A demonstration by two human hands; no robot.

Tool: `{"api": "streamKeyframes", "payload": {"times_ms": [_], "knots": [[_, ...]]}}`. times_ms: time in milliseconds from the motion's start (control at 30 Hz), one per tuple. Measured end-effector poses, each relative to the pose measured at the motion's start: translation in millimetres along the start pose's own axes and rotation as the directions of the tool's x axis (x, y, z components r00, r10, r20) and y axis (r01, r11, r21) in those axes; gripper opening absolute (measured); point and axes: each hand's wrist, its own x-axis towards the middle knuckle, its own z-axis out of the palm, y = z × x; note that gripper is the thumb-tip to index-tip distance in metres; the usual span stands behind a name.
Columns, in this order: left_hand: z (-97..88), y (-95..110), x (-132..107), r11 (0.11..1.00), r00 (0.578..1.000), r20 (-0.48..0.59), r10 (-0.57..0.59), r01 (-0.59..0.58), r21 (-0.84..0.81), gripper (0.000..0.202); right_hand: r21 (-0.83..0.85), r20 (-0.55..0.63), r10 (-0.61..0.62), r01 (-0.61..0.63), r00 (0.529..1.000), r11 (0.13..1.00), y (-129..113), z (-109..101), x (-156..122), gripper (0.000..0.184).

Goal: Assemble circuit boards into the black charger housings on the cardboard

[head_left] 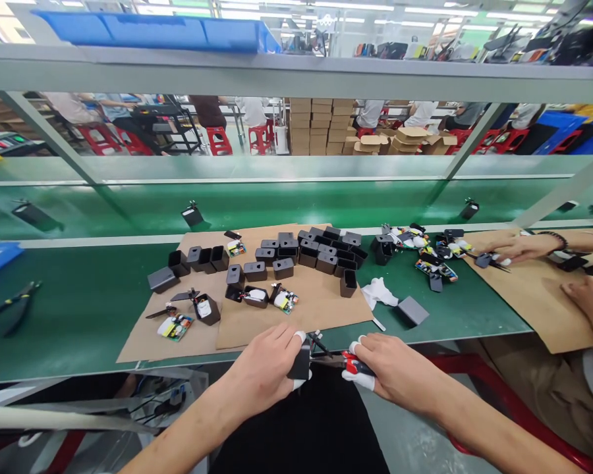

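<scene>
Just past the bench's near edge, my left hand (271, 362) is closed round a black plastic case (301, 361), with white covers on some fingertips. My right hand (383, 368), its fingertips also covered in white, grips red-handled pliers (352, 363). The metal jaws of the pliers point left and reach the case; whether they clamp a part of it I cannot tell. A small dark piece with prongs (317, 339) shows above the jaws. On the brown cardboard (296, 322) ahead stand several black cases (326, 262), and a circuit board (285, 299) lies near them.
A co-worker's hands (518, 247) are at work on the right over another cardboard sheet (538, 289). Circuit boards (437, 268) are heaped between us. Dark-handled pliers (17, 306) lie at the left, and a crumpled white cloth (378, 292) and a dark box (412, 311) near the front edge.
</scene>
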Motion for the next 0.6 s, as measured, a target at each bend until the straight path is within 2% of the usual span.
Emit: {"api": "streamKeyframes", "payload": {"times_ms": [133, 233, 300, 367, 433, 500, 600], "knots": [[-0.1, -0.6, -1.4, 1.000, 1.000, 0.005, -0.005, 0.005, -0.017, 0.041, 0.019, 0.005, -0.018, 0.018, 1.000, 1.000, 0.4, -0.6, 1.3, 0.012], [-4.2, -27.2, -16.8, 0.994, 0.997, -0.057, -0.049, 0.043, -0.099, 0.034, 0.076, -0.002, 0.010, -0.010, 1.000, 0.997, 23.0, 0.3, -10.9, 0.015], [-9.8, -50.5, -31.6, 0.979, 0.977, -0.148, -0.152, 0.128, -0.158, 0.020, 0.123, 0.004, 0.101, -0.101, 0.995, 0.987, 46.0, 0.5, -22.7, 0.014], [-13.8, -63.9, -41.5, 0.956, 0.940, -0.205, -0.272, 0.240, -0.167, 0.016, 0.146, 0.016, 0.210, -0.210, 0.978, 0.967, 64.2, 0.5, -29.4, 0.013], [-11.0, -59.9, -40.2, 0.942, 0.947, -0.187, -0.262, 0.208, -0.265, 0.024, 0.162, 0.026, 0.260, -0.261, 0.965, 0.952, 69.6, 1.5, -25.5, 0.013], [0.3, -41.6, -28.0, 0.921, 0.954, -0.165, -0.249, 0.181, -0.344, 0.027, 0.165, 0.015, 0.301, -0.299, 0.953, 0.940, 63.3, 4.8, -12.1, 0.011], [26.5, -9.3, -2.4, 0.895, 0.939, -0.225, -0.259, 0.146, -0.422, 0.035, 0.146, -0.020, 0.363, -0.357, 0.931, 0.923, 49.9, 13.0, 11.6, 0.008]]}}
